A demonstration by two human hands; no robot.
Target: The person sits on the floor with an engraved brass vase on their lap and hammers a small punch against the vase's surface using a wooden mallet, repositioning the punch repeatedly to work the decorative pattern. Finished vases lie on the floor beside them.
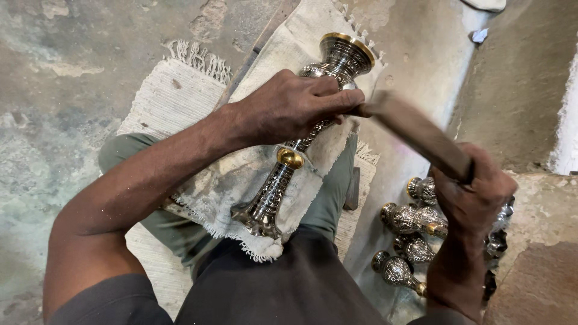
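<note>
Nearest, dark cloth covers the lap. On it a frayed pale cloth point(241, 180) carries an engraved metal vase point(283, 174), lying tilted away. The left hand point(289, 108) grips its middle, fingers clenched. The right hand point(472, 192) grasps a blurred wooden mallet point(415, 129). Beside it, similar vases point(409, 241) lie on the concrete floor point(60, 90), a woven mat point(174, 96) beyond.

Soft, even daylight, faint shadows, glints on the metal vase point(337, 66); the wooden tool point(415, 129) is motion-blurred.
</note>
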